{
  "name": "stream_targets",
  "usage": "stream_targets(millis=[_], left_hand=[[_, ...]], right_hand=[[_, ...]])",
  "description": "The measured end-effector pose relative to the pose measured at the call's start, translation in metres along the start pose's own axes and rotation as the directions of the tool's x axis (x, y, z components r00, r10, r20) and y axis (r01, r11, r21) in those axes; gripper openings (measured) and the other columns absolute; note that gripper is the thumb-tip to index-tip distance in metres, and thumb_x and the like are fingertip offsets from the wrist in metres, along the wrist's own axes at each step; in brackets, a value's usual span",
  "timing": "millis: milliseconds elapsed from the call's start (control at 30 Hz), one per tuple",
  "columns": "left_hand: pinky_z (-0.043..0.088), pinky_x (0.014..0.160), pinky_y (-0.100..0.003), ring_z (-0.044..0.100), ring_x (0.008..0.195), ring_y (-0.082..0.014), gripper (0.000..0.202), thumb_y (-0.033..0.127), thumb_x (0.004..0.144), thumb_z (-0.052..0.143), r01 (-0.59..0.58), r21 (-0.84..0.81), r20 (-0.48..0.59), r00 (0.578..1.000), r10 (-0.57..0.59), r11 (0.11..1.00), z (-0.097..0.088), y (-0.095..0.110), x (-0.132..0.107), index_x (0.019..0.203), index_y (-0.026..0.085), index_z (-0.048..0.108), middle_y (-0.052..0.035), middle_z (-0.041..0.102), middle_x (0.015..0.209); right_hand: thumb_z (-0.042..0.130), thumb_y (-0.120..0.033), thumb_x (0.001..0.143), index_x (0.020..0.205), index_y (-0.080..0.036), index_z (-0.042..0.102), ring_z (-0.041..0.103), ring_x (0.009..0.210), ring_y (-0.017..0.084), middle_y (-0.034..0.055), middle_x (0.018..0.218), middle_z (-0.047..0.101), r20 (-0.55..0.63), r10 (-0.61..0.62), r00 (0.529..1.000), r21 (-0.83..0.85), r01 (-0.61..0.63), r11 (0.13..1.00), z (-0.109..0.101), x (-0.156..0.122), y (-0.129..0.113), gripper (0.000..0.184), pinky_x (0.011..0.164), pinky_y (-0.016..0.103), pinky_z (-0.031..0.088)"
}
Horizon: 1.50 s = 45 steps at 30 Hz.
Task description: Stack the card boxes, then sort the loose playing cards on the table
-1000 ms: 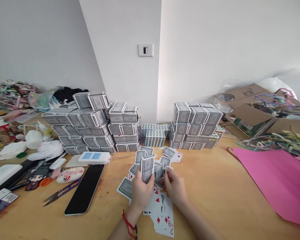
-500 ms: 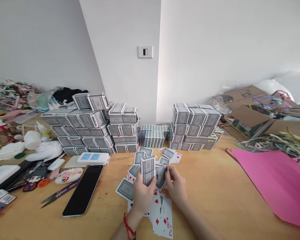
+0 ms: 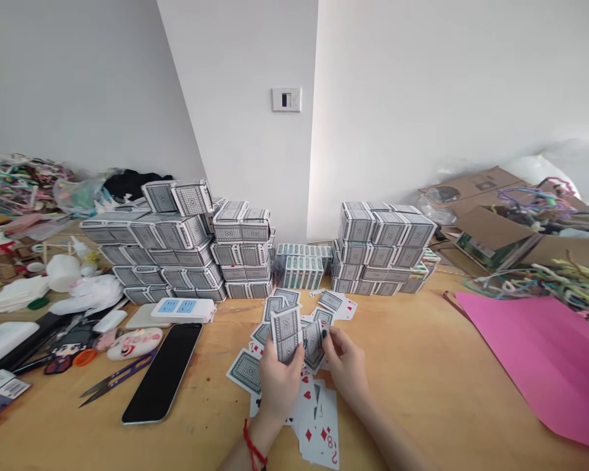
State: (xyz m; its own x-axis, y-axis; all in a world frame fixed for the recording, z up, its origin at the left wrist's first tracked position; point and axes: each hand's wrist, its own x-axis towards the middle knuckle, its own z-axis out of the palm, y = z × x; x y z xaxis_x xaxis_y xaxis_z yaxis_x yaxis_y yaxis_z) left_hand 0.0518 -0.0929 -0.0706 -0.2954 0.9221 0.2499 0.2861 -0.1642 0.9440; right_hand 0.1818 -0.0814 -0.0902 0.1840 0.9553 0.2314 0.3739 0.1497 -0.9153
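Note:
My left hand (image 3: 281,386), a red cord on its wrist, is closed round a small block of playing cards (image 3: 285,333) with grey patterned backs. In my right hand (image 3: 346,366), thumb and fingers pinch a playing card (image 3: 314,343), back towards me, just right of the block. Whether the card touches the block I cannot tell. Below and around both hands lie loose cards, some face down like the card at the left (image 3: 245,371), others face up like the eight of diamonds (image 3: 328,435). My hands hide part of this spread.
Stacked blocks of folded cards stand at the left (image 3: 177,235) and right (image 3: 383,242), with small card boxes (image 3: 302,271) between. Left of me lie a phone (image 3: 164,373), scissors (image 3: 118,379) and a power strip (image 3: 184,309). Pink paper (image 3: 535,366) and an open carton (image 3: 495,235) are at the right.
The block in my left hand has shifted slightly left and tilted. The card in my right hand has moved a little left too; both holds stay the same.

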Motion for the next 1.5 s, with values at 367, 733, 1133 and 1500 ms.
stream_targets(millis=[367,733,1133,1500], left_hand=[[0.047,0.075,-0.037,0.061,0.085,-0.0259,0.034,0.028,0.061,0.065,0.155,-0.116,-0.056,0.985,-0.162,0.981,0.000,0.005,0.005,0.092,0.016,0.056,-0.0095,0.066,0.090],[0.049,0.070,-0.034,0.064,0.080,-0.0233,0.033,0.023,0.061,0.066,0.286,-0.304,0.054,0.957,-0.284,0.908,-0.005,0.003,0.015,0.091,0.015,0.055,-0.0081,0.068,0.088],[0.047,0.077,-0.036,0.062,0.085,-0.0238,0.032,0.022,0.062,0.065,0.278,-0.263,0.112,0.960,-0.257,0.924,-0.006,0.017,0.013,0.091,0.016,0.055,-0.0076,0.068,0.090],[0.045,0.081,-0.038,0.060,0.092,-0.0243,0.035,0.023,0.064,0.063,0.263,-0.293,0.227,0.953,-0.200,0.919,-0.002,0.014,0.007,0.098,0.016,0.054,-0.0088,0.066,0.097]], right_hand=[[0.050,-0.048,0.075,0.078,-0.019,0.061,0.060,0.051,0.017,0.0013,0.059,0.061,0.050,0.143,0.988,0.255,-0.151,0.955,0.005,0.001,0.006,0.031,0.050,0.026,0.046],[0.060,-0.025,0.075,0.080,-0.015,0.064,0.060,0.088,0.018,0.0070,0.091,0.067,0.619,0.069,0.782,0.748,-0.614,0.251,-0.005,0.008,-0.011,0.012,0.090,0.038,0.041],[0.062,-0.040,0.070,0.092,-0.019,0.065,0.060,0.086,0.023,0.0071,0.090,0.067,0.419,0.129,0.899,0.723,-0.416,0.552,0.005,0.005,-0.006,0.030,0.078,0.037,0.046],[0.049,-0.050,0.075,0.092,-0.018,0.060,0.061,0.070,0.020,0.0065,0.079,0.065,0.418,0.240,0.876,0.669,-0.476,0.571,0.002,0.005,-0.008,0.037,0.061,0.032,0.051]])
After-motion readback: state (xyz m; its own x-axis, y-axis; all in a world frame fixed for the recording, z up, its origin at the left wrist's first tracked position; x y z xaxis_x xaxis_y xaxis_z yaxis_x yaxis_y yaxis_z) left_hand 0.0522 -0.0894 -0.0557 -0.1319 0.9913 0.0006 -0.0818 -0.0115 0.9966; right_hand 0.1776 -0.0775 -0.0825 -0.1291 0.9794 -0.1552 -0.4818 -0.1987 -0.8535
